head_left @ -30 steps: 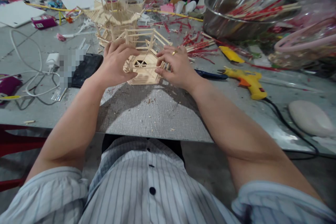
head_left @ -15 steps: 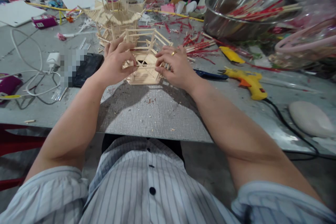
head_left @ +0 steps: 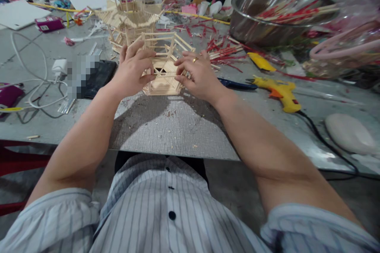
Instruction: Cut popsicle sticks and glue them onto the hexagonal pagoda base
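A small open framework of pale wooden sticks stands on the table in front of me. Across its near side runs a thin wooden stick, level with the framework. My left hand pinches the stick's left end between thumb and fingertips. At the other end my right hand, with a ring on one finger, pinches it the same way. Whether the stick is fixed to the framework I cannot tell. Just behind rises a taller tiered pagoda model built from similar sticks.
On the right lie a yellow glue gun, dark blue pliers and red-wrapped sticks. A steel basin stands behind them. A phone and white charger are at left. Part of another person shows at the back.
Both hands stay at the stick in almost the same place. The fingers of my left hand have shifted very slightly.
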The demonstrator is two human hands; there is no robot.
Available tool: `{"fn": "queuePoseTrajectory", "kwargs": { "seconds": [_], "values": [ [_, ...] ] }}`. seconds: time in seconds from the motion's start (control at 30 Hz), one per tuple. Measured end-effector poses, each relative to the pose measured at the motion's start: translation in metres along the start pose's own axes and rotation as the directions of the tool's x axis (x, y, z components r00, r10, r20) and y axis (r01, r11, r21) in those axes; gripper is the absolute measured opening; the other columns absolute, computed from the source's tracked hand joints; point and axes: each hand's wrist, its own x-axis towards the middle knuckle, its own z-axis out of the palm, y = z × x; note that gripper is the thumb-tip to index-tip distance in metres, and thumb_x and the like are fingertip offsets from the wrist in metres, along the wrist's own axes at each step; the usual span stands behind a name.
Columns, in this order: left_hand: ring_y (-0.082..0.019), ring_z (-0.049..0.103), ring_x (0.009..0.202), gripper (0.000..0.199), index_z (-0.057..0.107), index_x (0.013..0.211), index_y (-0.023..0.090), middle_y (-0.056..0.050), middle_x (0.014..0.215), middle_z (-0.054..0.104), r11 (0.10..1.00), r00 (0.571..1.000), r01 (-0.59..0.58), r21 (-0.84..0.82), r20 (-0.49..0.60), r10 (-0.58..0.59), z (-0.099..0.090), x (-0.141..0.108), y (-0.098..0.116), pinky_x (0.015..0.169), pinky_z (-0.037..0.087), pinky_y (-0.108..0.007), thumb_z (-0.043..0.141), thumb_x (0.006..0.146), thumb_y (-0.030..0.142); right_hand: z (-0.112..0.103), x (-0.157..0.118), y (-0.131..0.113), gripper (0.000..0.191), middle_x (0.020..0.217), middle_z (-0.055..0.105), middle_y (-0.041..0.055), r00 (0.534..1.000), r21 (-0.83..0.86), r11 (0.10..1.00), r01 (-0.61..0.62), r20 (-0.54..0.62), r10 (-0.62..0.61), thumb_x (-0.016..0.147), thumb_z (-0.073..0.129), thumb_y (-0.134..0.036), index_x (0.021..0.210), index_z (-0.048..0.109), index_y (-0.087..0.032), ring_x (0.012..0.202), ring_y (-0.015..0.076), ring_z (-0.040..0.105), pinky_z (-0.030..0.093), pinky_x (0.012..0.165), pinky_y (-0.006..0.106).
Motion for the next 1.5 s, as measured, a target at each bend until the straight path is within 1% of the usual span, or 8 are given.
{"fn": "queuePoseTrajectory", "kwargs": {
  "seconds": [0.2,0.37,0.57,0.9,1.0,1.2,1.37,1.5],
  "values": [
    [-0.033,0.027,0.142,0.005,0.060,0.080,0.025,0.001,0.133,0.058,1.000,1.000,0.010,-0.018,0.017,-0.009,-0.0005,0.0004,0.0009,0.114,0.012,-0.066,0.062,0.085,0.026,0.0004,0.0004,-0.0001,0.024,0.123,0.065,0.0074,1.000,-0.010,1.000,-0.002,0.007,0.002,0.091,0.043,-0.047,0.093,0.060,-0.031,0.136,0.0329,0.043,0.023,0.109,0.070],
    [-0.033,0.029,0.140,0.004,0.063,0.086,0.027,0.000,0.126,0.062,0.999,0.999,-0.021,-0.050,-0.039,0.019,0.0037,-0.0016,-0.0034,0.114,0.015,-0.064,0.062,0.084,0.030,0.0011,-0.0008,0.0017,0.021,0.127,0.064,0.0075,1.000,-0.017,1.000,0.002,0.006,-0.002,0.089,0.047,-0.045,0.098,0.059,-0.031,0.137,0.0327,0.042,0.022,0.111,0.068],
    [-0.032,0.030,0.139,0.008,0.062,0.087,0.027,0.000,0.125,0.062,0.997,0.999,-0.029,-0.074,-0.016,0.028,0.0038,-0.0022,-0.0072,0.113,0.016,-0.063,0.060,0.086,0.034,0.0017,-0.0026,0.0059,0.031,0.132,0.060,0.0085,1.000,-0.032,0.999,-0.020,-0.011,0.020,0.084,0.054,-0.047,0.110,0.057,-0.031,0.137,0.0349,0.041,0.024,0.109,0.068],
    [-0.028,0.027,0.137,0.012,0.060,0.089,0.026,0.002,0.126,0.061,0.998,1.000,-0.018,-0.066,0.001,0.018,0.0059,-0.0016,-0.0070,0.115,0.014,-0.061,0.056,0.089,0.037,0.0023,-0.0011,0.0066,0.025,0.127,0.063,0.0071,1.000,-0.011,1.000,-0.013,0.009,0.013,0.089,0.045,-0.050,0.094,0.060,-0.031,0.134,0.0337,0.043,0.024,0.108,0.070],
    [-0.030,0.030,0.137,0.010,0.061,0.087,0.025,0.000,0.127,0.061,0.999,1.000,-0.006,-0.048,0.020,0.007,0.0040,-0.0007,-0.0037,0.114,0.016,-0.063,0.056,0.089,0.034,0.0015,-0.0009,0.0067,0.025,0.127,0.063,0.0070,1.000,-0.008,1.000,-0.012,0.015,0.012,0.090,0.044,-0.050,0.093,0.060,-0.030,0.135,0.0333,0.043,0.025,0.109,0.069],
    [-0.033,0.037,0.135,0.004,0.063,0.082,0.026,0.000,0.122,0.064,0.998,0.999,-0.021,-0.051,-0.027,0.020,0.0034,-0.0002,-0.0015,0.111,0.024,-0.063,0.060,0.084,0.029,0.0020,0.0004,0.0060,0.027,0.124,0.065,0.0070,1.000,0.007,1.000,-0.014,0.002,0.014,0.090,0.044,-0.051,0.091,0.061,-0.031,0.131,0.0343,0.046,0.026,0.107,0.070],
    [-0.034,0.039,0.134,0.004,0.064,0.085,0.028,-0.002,0.120,0.065,0.998,0.997,-0.047,-0.048,-0.071,0.043,0.0047,-0.0027,-0.0032,0.111,0.025,-0.061,0.064,0.082,0.029,0.0017,0.0000,0.0058,0.027,0.123,0.065,0.0080,1.000,0.005,1.000,-0.016,-0.009,0.016,0.089,0.045,-0.051,0.091,0.062,-0.030,0.130,0.0348,0.047,0.025,0.107,0.070],
    [-0.034,0.039,0.134,0.004,0.064,0.085,0.026,-0.003,0.120,0.065,0.998,0.998,-0.044,-0.037,-0.049,0.042,0.0012,-0.0039,-0.0003,0.111,0.026,-0.059,0.063,0.082,0.028,0.0011,-0.0011,0.0081,0.026,0.126,0.064,0.0077,1.000,-0.002,1.000,-0.001,0.003,0.001,0.090,0.043,-0.047,0.095,0.062,-0.030,0.131,0.0335,0.047,0.024,0.108,0.069]
  ]
}}
